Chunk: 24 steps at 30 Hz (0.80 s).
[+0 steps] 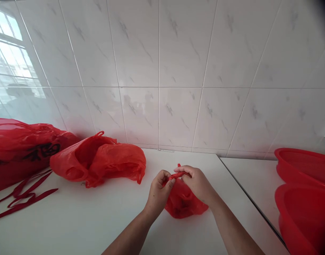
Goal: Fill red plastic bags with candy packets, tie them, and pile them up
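Note:
A small red plastic bag [185, 202] rests on the white tabletop, its body bulging below both hands. Its top is twisted into a narrow strip. My left hand [159, 191] pinches one end of that strip between thumb and fingers. On the other side, my right hand [195, 180] grips the strip too, with a short red end sticking up behind the fingers. Something darker shows dimly through the bag, but I cannot make out what it is.
Two crumpled red plastic bags [98, 159] lie to the left. Beyond them sits a large red bag [24, 148] with black characters and dark red straps [32, 198]. Red plastic basins [303, 202] stand at the right, past a seam in the table. A tiled wall [178, 71] rises behind.

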{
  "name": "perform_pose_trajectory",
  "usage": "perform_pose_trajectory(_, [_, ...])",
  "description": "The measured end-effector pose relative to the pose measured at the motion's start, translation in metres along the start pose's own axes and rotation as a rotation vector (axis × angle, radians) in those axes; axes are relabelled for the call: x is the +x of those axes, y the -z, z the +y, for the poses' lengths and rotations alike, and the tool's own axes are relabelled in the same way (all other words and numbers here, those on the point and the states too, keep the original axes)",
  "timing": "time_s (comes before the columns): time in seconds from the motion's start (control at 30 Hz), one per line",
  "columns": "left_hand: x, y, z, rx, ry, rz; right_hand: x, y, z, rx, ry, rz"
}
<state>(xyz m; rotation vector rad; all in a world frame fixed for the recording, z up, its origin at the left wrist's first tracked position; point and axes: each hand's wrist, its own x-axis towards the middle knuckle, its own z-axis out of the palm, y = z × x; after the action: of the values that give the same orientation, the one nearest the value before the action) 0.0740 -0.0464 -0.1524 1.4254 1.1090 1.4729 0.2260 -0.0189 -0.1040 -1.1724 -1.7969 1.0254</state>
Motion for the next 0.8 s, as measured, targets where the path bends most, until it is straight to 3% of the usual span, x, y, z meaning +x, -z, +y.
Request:
perform_pose_trajectory(0.1, [0.001,0.002,0.003,0.119,-0.103,0.038,0.001,0.004,-0.002,0.117,0.035,-0.002])
perform_pose_trajectory(0.23, [0.001,0.013,0.009,0.297,-0.226,0.035,0.013,0.012,0.017,0.008,-0.031,0.297])
perform_pose_trajectory(0.33, [-0.003,0.026,0.011,0.397,-0.178,-0.034,0.021,0.020,0.037,-0.056,-0.050,0.443])
perform_pose_trajectory(0.53, [-0.015,0.041,0.016,0.403,-0.076,-0.091,0.027,0.034,0.058,-0.043,-0.064,0.510])
perform_pose_trajectory(0.67, [-0.024,0.054,0.017,0.385,-0.004,-0.187,0.021,0.050,0.063,0.054,-0.019,0.425])
perform_pose_trajectory(0.8, [-0.027,0.071,-0.005,0.393,0.073,-0.381,0.002,0.069,0.079,0.243,-0.058,0.185])
